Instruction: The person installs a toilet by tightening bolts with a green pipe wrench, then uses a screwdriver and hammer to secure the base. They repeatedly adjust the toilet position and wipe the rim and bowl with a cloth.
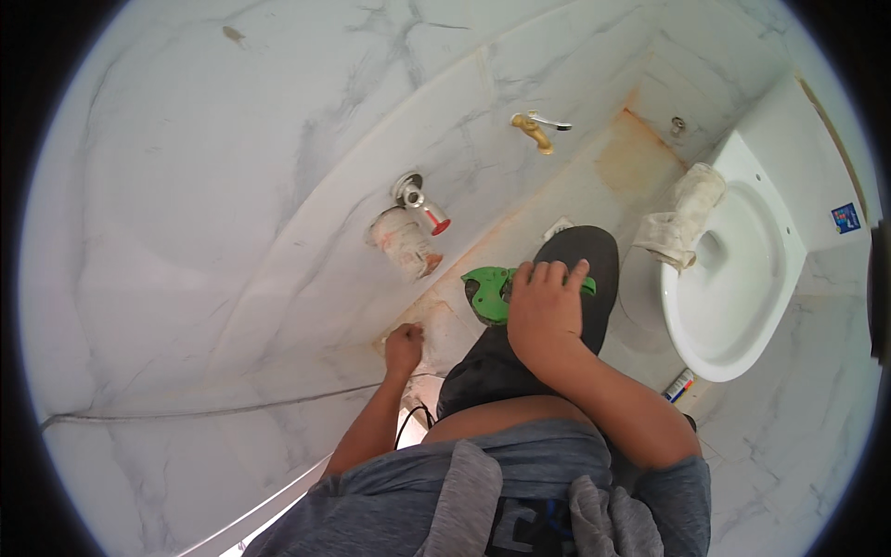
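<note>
My right hand [546, 311] lies over my bent, dark-clothed leg, its fingers wrapped round a green pipe cutter [484, 294]. The cutter's rounded head points left, and one handle end sticks out to the right of my fingers. My left hand [405, 350] is closed, held low near the foot of the marbled wall. What its fingers hold, if anything, is hidden. Above it, a whitish, stained pipe stub [403, 243] comes out of the wall. A metal valve [423, 206] with a red end sits just over that stub.
A brass tap [533, 131] with a lever stands out from the wall. To the right is a white toilet [733, 278], with a crumpled whitish wrapped roll [687, 215] across its rim. A small tube [679, 384] lies beside its base. A dark cable [232, 407] runs along the left.
</note>
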`<action>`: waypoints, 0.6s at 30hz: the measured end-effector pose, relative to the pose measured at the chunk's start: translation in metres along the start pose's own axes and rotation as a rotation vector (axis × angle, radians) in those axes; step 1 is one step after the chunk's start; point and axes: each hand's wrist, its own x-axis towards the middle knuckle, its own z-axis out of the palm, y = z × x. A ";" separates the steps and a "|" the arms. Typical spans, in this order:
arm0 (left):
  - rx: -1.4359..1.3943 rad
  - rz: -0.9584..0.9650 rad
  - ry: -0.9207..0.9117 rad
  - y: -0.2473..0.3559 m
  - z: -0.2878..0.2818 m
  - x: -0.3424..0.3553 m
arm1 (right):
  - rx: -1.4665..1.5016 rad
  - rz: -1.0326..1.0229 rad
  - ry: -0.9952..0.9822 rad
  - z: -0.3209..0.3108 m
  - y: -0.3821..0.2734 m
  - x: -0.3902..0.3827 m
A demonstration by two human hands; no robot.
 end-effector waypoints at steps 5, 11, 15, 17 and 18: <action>0.640 0.054 0.251 -0.073 0.012 0.029 | 0.625 0.010 -0.237 -0.044 0.091 -0.070; 0.305 0.094 -0.077 -0.049 0.031 0.053 | 1.325 0.559 0.054 -0.035 0.188 -0.228; 0.184 0.133 -0.398 -0.038 0.064 0.071 | 1.172 1.391 0.164 0.056 0.200 -0.341; 0.282 0.327 -0.447 -0.039 0.076 0.087 | 1.087 1.599 0.024 0.122 0.185 -0.397; 0.281 0.384 -0.458 -0.040 0.076 0.094 | 1.152 1.665 0.009 0.158 0.170 -0.419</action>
